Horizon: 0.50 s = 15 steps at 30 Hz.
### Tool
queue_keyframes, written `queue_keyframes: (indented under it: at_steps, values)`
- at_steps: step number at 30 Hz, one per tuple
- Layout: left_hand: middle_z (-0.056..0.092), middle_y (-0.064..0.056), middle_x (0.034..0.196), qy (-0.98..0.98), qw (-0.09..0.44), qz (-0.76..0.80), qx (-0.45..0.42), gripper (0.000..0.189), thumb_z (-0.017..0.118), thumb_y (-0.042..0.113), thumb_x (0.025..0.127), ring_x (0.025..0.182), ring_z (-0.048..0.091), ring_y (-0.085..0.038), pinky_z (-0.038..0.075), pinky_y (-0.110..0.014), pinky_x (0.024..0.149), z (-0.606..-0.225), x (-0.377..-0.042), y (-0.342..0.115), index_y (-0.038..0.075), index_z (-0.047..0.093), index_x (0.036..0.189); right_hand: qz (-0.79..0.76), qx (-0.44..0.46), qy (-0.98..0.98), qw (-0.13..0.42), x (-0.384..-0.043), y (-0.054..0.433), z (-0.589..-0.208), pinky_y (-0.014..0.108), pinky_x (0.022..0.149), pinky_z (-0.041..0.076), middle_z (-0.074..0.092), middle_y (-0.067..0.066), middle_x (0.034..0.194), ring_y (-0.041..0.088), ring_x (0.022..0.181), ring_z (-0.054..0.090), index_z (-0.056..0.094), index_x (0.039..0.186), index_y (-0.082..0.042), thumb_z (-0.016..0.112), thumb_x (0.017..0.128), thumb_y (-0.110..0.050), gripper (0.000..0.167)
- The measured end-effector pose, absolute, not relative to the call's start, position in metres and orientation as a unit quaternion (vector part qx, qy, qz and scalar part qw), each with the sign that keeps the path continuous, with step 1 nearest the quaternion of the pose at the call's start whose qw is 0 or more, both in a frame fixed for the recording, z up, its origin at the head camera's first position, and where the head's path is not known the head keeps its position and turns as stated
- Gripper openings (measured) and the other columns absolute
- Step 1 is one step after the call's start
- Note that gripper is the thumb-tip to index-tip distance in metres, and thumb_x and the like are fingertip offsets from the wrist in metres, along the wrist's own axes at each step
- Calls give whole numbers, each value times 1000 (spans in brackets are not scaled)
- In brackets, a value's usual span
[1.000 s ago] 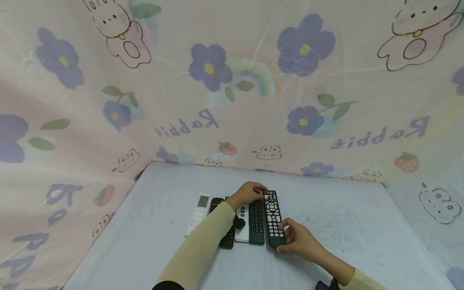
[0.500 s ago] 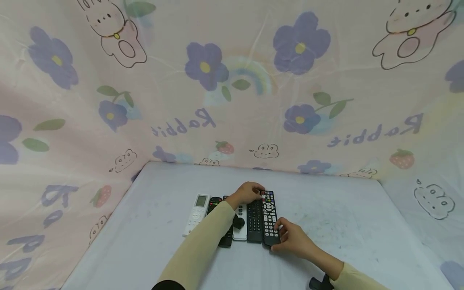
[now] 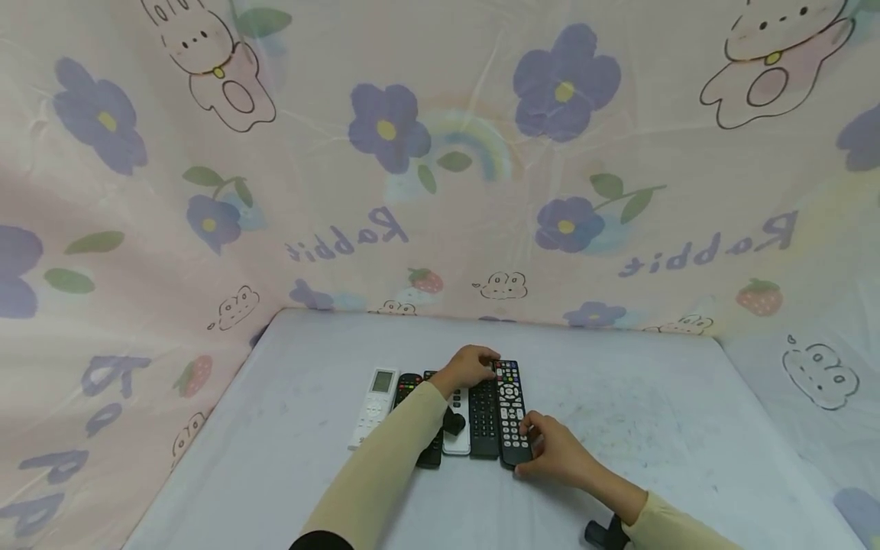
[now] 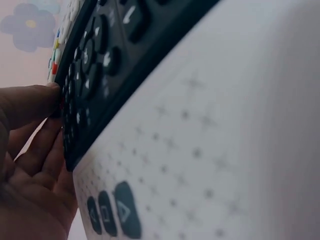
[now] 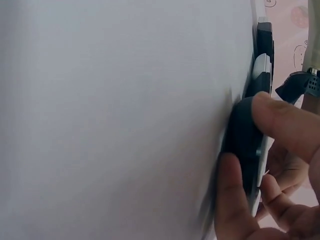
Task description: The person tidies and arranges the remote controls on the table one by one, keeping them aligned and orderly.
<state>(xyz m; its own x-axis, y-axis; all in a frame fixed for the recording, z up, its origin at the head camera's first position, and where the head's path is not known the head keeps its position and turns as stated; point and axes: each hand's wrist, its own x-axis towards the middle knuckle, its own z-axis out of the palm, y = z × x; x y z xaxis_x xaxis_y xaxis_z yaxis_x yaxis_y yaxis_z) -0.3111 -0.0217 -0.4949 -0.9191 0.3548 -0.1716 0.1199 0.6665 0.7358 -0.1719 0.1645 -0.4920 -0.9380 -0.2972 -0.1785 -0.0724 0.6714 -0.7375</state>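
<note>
Rightmost in a side-by-side row lies a black remote control (image 3: 509,416) with white and coloured buttons. My right hand (image 3: 558,452) grips its near end, thumb at the bottom end and fingers along the right edge; the right wrist view shows thumb and fingers around the dark end (image 5: 242,125). At the far end my left hand (image 3: 470,365) pinches the top left corner of the same remote control, beside a dark remote control (image 3: 484,428). In the left wrist view the left thumb (image 4: 30,102) meets that corner, past the dark remote control and a white one (image 4: 190,150).
Left in the row are a white remote control with a small screen (image 3: 373,405), black ones (image 3: 430,456) partly under the left sleeve (image 3: 385,458), and a white one (image 3: 457,445). A white cloth (image 3: 653,412) covers the table, with a printed curtain (image 3: 467,229) behind.
The rightmost remote control has shifted left and straightened, closing the gap to the dark one beside it. My right hand moved left with it; over the last half second little changed.
</note>
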Motion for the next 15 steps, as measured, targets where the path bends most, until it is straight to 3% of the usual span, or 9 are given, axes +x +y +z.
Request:
queue_keyframes:
  at_steps: [11,15]
  values:
    - [61,-8,128,874,92,462,121,39,63,27,93,118,56,-27,51,-43,93,-485,-295,-65,11,61,129,-388,-65,911,127,-175,177,-484,29,67,53,61,8,105,16,84,61,59,106,-10,81,74,-15,40]
    - [61,-6,129,894,58,421,139,42,64,33,91,120,55,-27,49,-45,96,-477,-283,-91,14,61,129,-371,-90,921,82,-181,189,-476,32,73,54,61,11,110,20,91,62,59,110,-8,77,80,-17,36]
